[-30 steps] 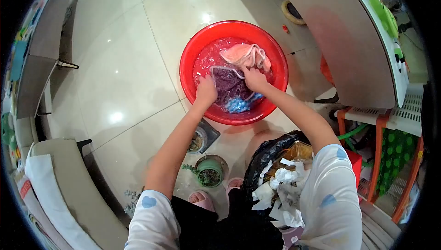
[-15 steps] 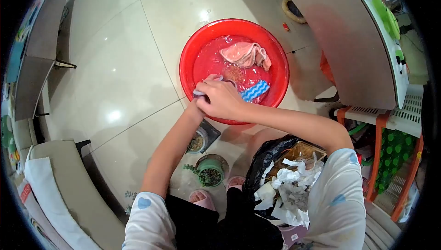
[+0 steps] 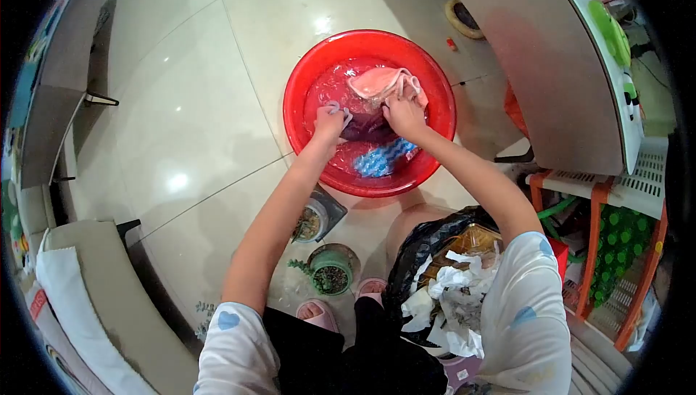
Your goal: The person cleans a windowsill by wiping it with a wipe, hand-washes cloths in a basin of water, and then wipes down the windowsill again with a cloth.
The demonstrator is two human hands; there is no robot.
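A red basin (image 3: 296,137) with water in it stands on the floor. Inside, my left hand (image 3: 330,125) is closed on the pale lavender edge of a dark purple cloth (image 3: 367,127). On the cloth's other side, my right hand (image 3: 406,116) has its fingers closed at the far end, so the cloth spans between both hands at the water. A pink cloth (image 3: 377,83) lies just beyond my right hand. Nearer to me, a blue-and-white wavy-patterned cloth (image 3: 384,158) lies wet in the basin.
Close in front of my feet are a green pot (image 3: 332,270) with a plant and another planter (image 3: 310,222). A black-bagged bin (image 3: 406,264) full of paper stands right. A slotted rack (image 3: 602,184) and a cabinet (image 3: 558,54) border the right side, a padded seat (image 3: 109,272) the left.
My hands were together above the basin's near side. They have moved apart and farther into the basin, spreading the dark cloth. The blue-and-white cloth has shifted slightly toward the left and looks wetter.
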